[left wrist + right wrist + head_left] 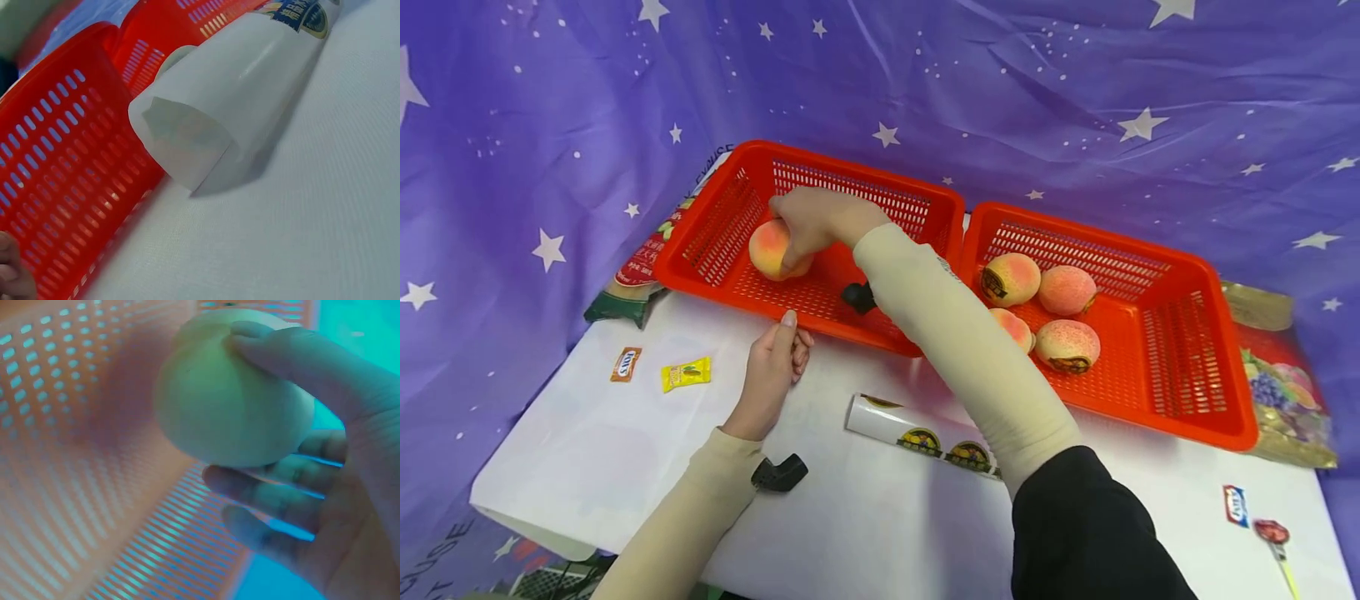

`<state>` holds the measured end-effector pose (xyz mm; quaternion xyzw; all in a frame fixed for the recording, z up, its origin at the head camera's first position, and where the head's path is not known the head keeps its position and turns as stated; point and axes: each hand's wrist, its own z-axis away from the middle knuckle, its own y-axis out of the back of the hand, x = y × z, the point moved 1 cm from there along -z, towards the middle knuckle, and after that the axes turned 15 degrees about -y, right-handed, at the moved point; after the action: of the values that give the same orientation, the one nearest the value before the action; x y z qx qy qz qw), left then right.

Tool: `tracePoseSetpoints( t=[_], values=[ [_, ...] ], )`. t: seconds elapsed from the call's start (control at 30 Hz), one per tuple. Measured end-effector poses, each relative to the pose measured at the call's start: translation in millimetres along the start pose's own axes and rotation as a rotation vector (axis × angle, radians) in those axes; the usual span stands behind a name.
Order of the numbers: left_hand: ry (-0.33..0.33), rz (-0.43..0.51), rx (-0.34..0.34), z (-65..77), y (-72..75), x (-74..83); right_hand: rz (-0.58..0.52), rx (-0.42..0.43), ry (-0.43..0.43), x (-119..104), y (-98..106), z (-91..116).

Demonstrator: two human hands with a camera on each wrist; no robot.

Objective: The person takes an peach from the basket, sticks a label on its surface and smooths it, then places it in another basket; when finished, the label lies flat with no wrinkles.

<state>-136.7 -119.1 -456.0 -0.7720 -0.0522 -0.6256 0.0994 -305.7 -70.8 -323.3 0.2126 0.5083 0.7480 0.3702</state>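
Within the left red basket [820,325], my right hand [823,218] grips a yellow-and-pink peach [767,248]. The right wrist view shows the thumb on top of the peach [231,412] and fingers below and beside it. My left hand [772,367] is by the basket's front rim, thumb up and fingers loosely curled, with nothing seen in it. Whether its thumb touches the rim is unclear. In the left wrist view, only the left hand's fingertips [14,272] show, beside the basket wall [69,169].
Several peaches [1067,344], some bearing dark labels, lie in the right red basket [1213,333]. A white label roll [887,425] lies in front. Small wrappers [686,374], a lollipop [1273,537] and printed bags [1285,375] are around the table.
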Motion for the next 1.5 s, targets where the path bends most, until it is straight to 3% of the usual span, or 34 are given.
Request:
tracePoseSetpoints(
  t=[0.2,0.33,0.47,0.57,0.67,0.8,0.93,1.03,1.2,1.27,1.33,1.43,1.5],
  values=[
    [-0.019,-0.050,0.014,-0.7,6.5,1.6,0.042,0.208,-0.025,7.5,24.4,75.4],
    [-0.041,-0.151,0.000,-4.7,10.8,2.6,0.057,0.374,-0.009,17.8,19.3,135.5],
    [-0.046,-0.222,0.006,-6.8,15.1,3.6,0.013,0.521,0.031,28.0,-11.2,193.8],
    [-0.036,-0.211,0.029,-5.4,16.4,3.3,-0.010,0.601,0.008,30.3,-47.3,229.3],
    [-0.022,-0.199,0.034,-3.3,14.3,1.7,-0.029,0.628,-0.040,30.8,-89.0,254.8],
    [-0.016,-0.209,0.047,-1.7,11.7,-0.8,-0.129,0.596,-0.097,30.3,-140.1,275.0],
    [-0.023,-0.226,0.049,-1.6,11.4,-0.3,-0.251,0.540,-0.221,25.1,-178.8,284.8],
    [-0.025,-0.239,0.035,-1.8,11.2,0.5,-0.313,0.511,-0.287,21.1,-199.8,287.3],
    [-0.036,-0.221,-0.010,-2.5,10.3,0.1,-0.354,0.500,-0.327,18.2,-219.5,286.0],
    [-0.081,-0.231,-0.067,-2.1,10.1,-0.4,-0.369,0.485,-0.343,16.8,-223.4,285.5],
    [-0.176,-0.283,-0.143,-1.5,9.9,-1.4,-0.377,0.476,-0.348,14.7,-226.0,286.1],
    [-0.345,-0.430,-0.261,-0.7,9.7,-3.5,-0.365,0.487,-0.356,10.3,-228.3,287.5],
    [-0.387,-0.537,-0.320,-0.2,9.3,-3.2,-0.349,0.503,-0.356,8.3,-229.6,288.3]
  ],
)
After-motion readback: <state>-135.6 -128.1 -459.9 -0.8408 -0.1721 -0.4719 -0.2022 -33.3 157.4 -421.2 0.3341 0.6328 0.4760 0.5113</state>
